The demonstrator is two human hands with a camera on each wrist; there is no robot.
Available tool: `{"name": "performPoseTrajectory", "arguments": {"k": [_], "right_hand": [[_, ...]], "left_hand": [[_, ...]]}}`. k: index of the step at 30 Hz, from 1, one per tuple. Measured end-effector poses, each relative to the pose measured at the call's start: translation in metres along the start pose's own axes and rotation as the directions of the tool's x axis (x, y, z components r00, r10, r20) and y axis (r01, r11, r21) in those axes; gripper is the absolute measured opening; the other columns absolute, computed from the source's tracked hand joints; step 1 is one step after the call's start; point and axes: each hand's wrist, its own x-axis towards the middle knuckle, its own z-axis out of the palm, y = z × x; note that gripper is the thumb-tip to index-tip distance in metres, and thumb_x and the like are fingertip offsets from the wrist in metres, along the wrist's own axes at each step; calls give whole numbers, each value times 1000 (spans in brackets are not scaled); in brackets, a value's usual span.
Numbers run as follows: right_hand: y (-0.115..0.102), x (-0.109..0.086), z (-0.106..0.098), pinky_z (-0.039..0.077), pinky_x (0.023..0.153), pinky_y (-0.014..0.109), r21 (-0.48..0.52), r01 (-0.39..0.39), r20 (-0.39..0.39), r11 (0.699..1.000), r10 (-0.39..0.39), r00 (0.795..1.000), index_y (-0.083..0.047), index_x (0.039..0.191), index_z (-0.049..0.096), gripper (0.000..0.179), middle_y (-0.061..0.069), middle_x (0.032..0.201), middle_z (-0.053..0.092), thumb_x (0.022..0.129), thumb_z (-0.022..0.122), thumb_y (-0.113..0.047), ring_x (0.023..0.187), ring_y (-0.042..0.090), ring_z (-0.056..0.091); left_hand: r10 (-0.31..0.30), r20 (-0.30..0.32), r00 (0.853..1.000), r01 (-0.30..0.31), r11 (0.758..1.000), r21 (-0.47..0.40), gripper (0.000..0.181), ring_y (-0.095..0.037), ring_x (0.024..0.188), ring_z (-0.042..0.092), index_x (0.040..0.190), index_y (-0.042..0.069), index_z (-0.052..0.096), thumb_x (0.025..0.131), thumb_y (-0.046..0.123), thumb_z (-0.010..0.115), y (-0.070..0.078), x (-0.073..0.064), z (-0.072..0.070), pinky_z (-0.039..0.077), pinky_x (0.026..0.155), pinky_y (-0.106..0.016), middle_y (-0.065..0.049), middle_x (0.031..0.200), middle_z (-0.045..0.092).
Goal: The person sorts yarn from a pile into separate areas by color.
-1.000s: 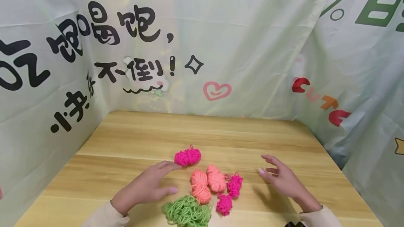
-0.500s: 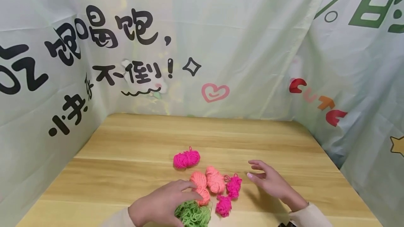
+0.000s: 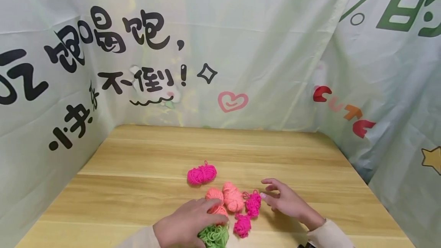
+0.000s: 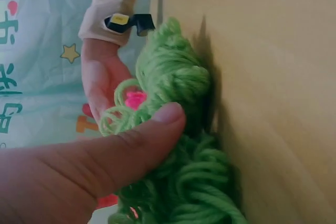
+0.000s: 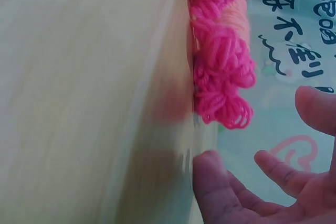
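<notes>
A loose bundle of green yarn (image 3: 215, 236) lies at the table's near edge, partly covered by my left hand (image 3: 187, 221). In the left wrist view my thumb lies across the green loops, while the other fingers are hidden. From the head, those fingers stretch over a coral yarn skein (image 3: 214, 194). A second coral skein (image 3: 233, 197) lies beside it. My right hand (image 3: 287, 202) is held just right of a small magenta yarn bundle (image 3: 253, 204), fingers spread and holding nothing. Another magenta bundle (image 3: 242, 225) sits nearer to me.
Farther back on the wooden table (image 3: 144, 152) lies a larger magenta skein (image 3: 201, 174). Printed cloth (image 3: 268, 68) hangs around the table's back and sides. A dark device (image 4: 128, 23) is strapped at my right sleeve.
My left hand has moved from beside the larger magenta skein toward me and right, onto the green yarn. My right hand has come left, close to the small magenta bundle.
</notes>
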Motion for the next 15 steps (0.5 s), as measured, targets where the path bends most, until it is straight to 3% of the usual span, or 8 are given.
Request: {"name": "performPoseTrajectory", "arguments": {"k": [7,12,15], "right_hand": [[-1,5,9,54,56,33,23,-24,40,999,23,999,2,137,44,57,23,120,49,92,69,-23,73,23,60],[0,7,14,54,55,32,6,-16,46,1000,16,999,1,135,46,55,17,114,53,91,69,-24,71,22,59],[1,8,15,54,55,32,-5,-21,43,1000,21,999,0,134,47,55,15,112,54,91,69,-25,72,22,59]], "left_hand": [[-28,43,999,27,999,20,71,-21,126,45,137,37,49,74,44,82,-6,8,-1,50,88,-42,-2,143,43],[-82,95,992,90,992,-85,76,-28,135,35,143,40,44,75,51,77,-7,8,-9,43,98,-52,-5,152,32],[-28,80,996,35,995,-90,73,-29,138,31,143,43,43,77,63,68,-1,7,-12,40,100,-56,-6,154,29]]}}
